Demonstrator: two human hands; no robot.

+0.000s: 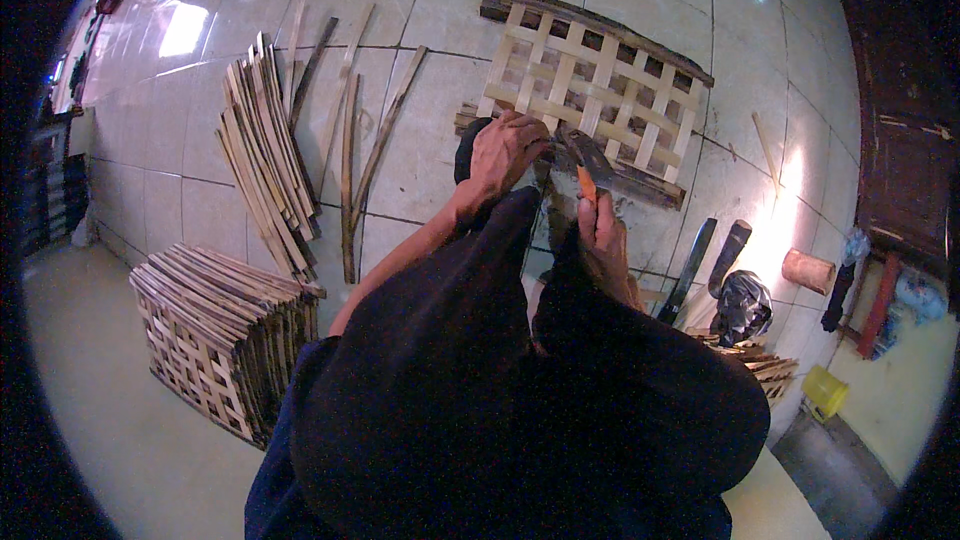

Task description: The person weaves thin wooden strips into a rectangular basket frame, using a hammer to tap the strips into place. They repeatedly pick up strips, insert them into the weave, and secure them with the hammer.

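A woven lattice panel of pale flat strips [600,80] lies on the tiled floor before me, with a dark wooden bar along its far and near edges. My left hand [508,148] is closed at the near bar, its fingertips bent down together; what they pinch is hidden. In my right hand [602,230] is a tool with an orange handle [586,184], gripped low. Its dark metal end [584,152] points away from me over the near bar, close to my left fingertips. My dark-clothed knees [440,280] hide part of the floor below.
Loose thin wooden strips [265,150] lie in a pile at left. Below them stands a stack of finished lattice panels [200,340]. At right are a black bar [690,270], a black plastic bag [742,305], a reddish-brown cylinder [808,271] and a yellow container [824,394].
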